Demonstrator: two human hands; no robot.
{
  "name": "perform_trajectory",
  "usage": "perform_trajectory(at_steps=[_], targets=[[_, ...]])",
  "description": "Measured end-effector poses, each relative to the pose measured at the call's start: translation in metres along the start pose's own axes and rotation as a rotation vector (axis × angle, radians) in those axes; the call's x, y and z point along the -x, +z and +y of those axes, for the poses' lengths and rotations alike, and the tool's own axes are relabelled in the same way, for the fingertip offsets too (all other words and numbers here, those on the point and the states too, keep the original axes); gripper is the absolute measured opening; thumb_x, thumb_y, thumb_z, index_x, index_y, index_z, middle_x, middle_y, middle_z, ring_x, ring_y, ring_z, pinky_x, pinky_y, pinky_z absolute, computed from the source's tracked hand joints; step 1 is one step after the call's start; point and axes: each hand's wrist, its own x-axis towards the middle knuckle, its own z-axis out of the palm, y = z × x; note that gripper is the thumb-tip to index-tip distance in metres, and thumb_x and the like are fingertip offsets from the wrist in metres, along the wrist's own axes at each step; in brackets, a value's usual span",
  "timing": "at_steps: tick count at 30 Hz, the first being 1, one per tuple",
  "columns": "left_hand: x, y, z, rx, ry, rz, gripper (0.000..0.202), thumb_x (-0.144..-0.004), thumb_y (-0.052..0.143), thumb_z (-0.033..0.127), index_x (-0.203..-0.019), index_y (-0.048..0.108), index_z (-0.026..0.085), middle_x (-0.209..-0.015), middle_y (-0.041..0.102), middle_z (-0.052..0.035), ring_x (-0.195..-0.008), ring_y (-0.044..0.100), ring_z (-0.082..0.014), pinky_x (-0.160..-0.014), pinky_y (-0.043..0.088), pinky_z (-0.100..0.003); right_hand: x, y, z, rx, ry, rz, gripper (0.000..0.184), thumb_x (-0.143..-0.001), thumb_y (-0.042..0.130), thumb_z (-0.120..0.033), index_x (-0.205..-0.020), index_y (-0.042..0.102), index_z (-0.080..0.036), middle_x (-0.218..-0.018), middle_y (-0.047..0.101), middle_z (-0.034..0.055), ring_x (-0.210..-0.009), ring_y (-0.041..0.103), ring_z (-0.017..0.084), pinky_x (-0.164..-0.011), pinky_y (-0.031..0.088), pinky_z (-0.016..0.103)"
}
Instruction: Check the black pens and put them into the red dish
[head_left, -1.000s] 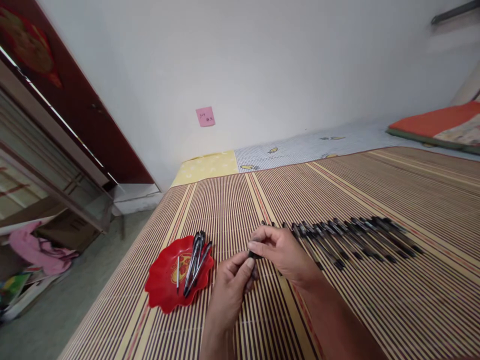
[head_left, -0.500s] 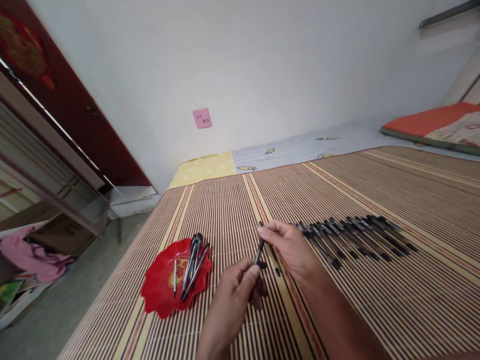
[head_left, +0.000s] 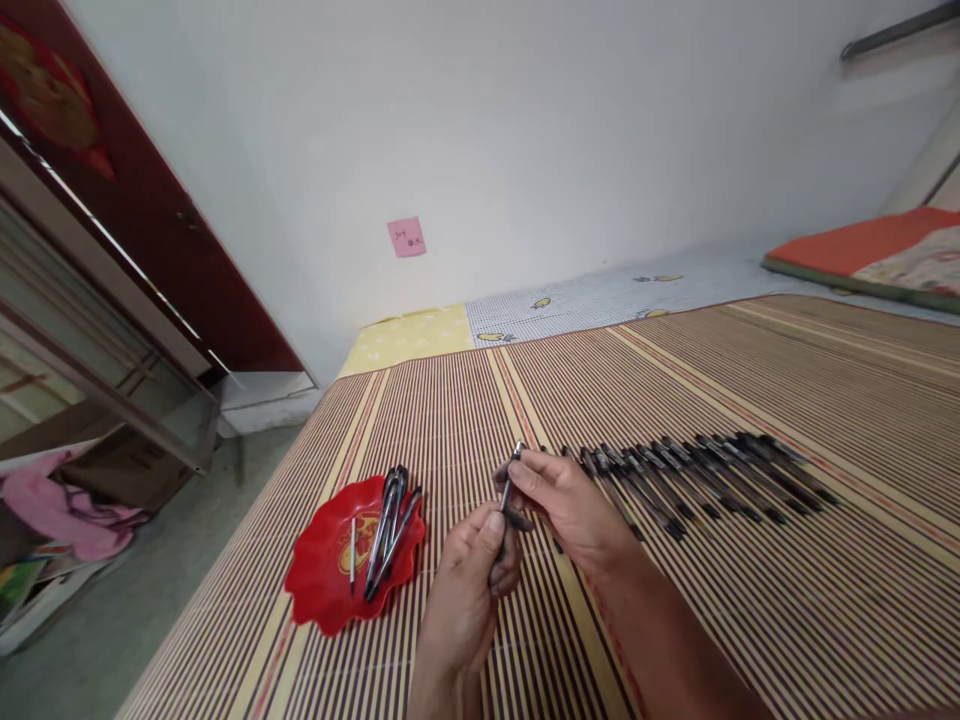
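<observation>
A slim black pen stands tilted between my two hands over the striped mat, its upper tip silvery. My left hand is closed around the lower part of it. Near the top, the thumb and fingers of my right hand pinch the same pen. Right of my hands lies a slanting row of several black pens, partly hidden by my right hand at its near end. To the left, a red scalloped plate holds several clear-barrelled pens and one thin white refill-like stick.
The striped mat covers a bed against the white wall. Patterned bedding shows along its back edge, and a folded orange cloth lies at the far right. Beyond the left edge are the floor, a pink cloth and a cardboard box.
The upper end of the held pen was black and now looks silvery. My left hand has shifted slightly right and up, and my right hand slightly left. The plate and its contents stay put.
</observation>
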Motion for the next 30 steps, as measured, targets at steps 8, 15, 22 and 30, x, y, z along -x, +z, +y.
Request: perform_trajectory(at_steps=[8,15,22,30], targets=[[-0.001,0.0,-0.013,-0.295,0.192,0.297,0.03,-0.082,0.071,0.047,-0.093,0.072,0.019,-0.067,0.054,0.0013,-0.059,0.046,-0.0126,-0.056,0.038,-0.023,-0.001,0.016,0.006,0.229,-0.163,0.137,0.034,-0.084,0.065,-0.047,-0.066,0.055,-0.02,-0.063,0.044,-0.0044,-0.061,0.043,0.012,-0.056,0.033,0.025],[0.001,0.008,-0.01,-0.695,0.476,0.524,0.011,-0.083,0.069,0.024,-0.091,0.077,0.025,-0.089,0.072,-0.0064,-0.082,0.063,-0.0234,-0.077,0.045,-0.031,-0.002,0.021,0.02,0.298,-0.15,0.217,0.039,-0.086,0.063,-0.049,-0.063,0.049,-0.021,-0.06,0.041,-0.0056,-0.058,0.04,0.012,-0.056,0.034,0.025],[0.001,-0.013,0.003,-0.382,0.283,0.405,0.019,-0.093,0.059,0.039,-0.1,0.062,0.022,-0.068,0.06,0.0026,-0.057,0.054,-0.0123,-0.055,0.043,-0.022,-0.003,-0.034,-0.015,0.017,-0.186,0.399,0.029,-0.079,0.071,-0.048,-0.086,0.07,-0.02,-0.086,0.068,0.0048,-0.082,0.061,0.018,-0.073,0.048,0.03],[-0.004,-0.032,0.006,0.009,0.193,0.415,0.032,-0.071,0.083,0.033,-0.09,0.062,0.017,-0.079,0.066,0.0009,-0.067,0.06,-0.0105,-0.061,0.046,-0.02,-0.004,-0.069,-0.007,0.514,-0.143,0.449,0.021,-0.081,0.066,-0.038,-0.082,0.07,-0.018,-0.067,0.065,0.0014,-0.063,0.06,0.018,-0.06,0.045,0.03]])
